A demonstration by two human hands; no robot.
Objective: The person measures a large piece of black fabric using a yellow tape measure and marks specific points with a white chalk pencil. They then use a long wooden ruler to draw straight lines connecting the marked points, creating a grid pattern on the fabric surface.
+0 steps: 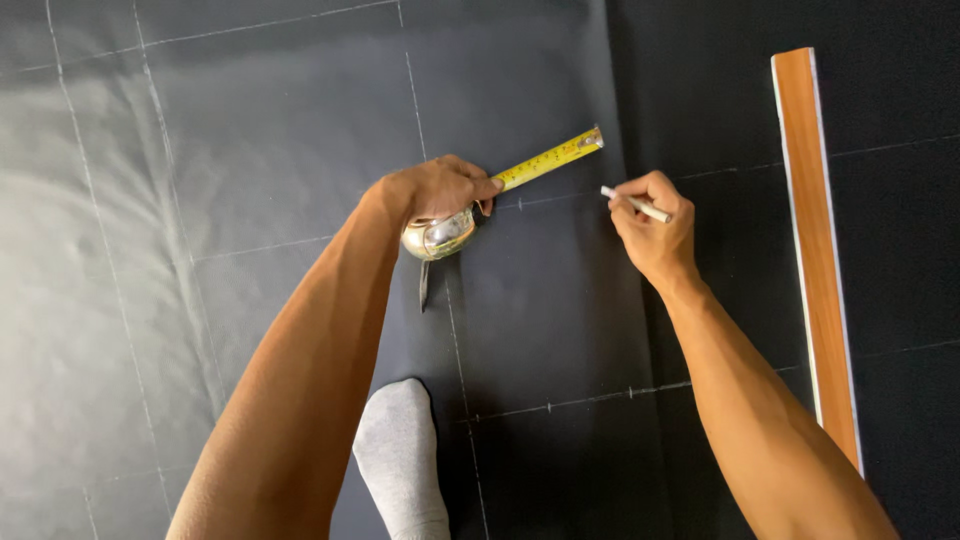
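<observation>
Tape measure pinned on dark fabric, chalk pencil poised

Left hand (440, 190) closed over the chrome tape measure (438, 235), its yellow blade (550, 158) stiff but springy, best held at the case; right hand (655, 225), just right of the blade tip, pinches a thin, brittle-looking chalk pencil (636, 205); wooden straightedge (818, 250) lies well right.

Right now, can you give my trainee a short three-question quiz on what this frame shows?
1. True or false: the left hand rests on the tape measure.
2. Multiple choice: what does the right hand hold? A) scissors B) a thin white marking stick C) a brush
3. Short answer: where does the long wooden straightedge lie relative to the hands?

Key:
1. True; its yellow blade runs out over the dark sheet.
2. B
3. On the right, apart from both hands, lengthwise on the sheet.
</observation>
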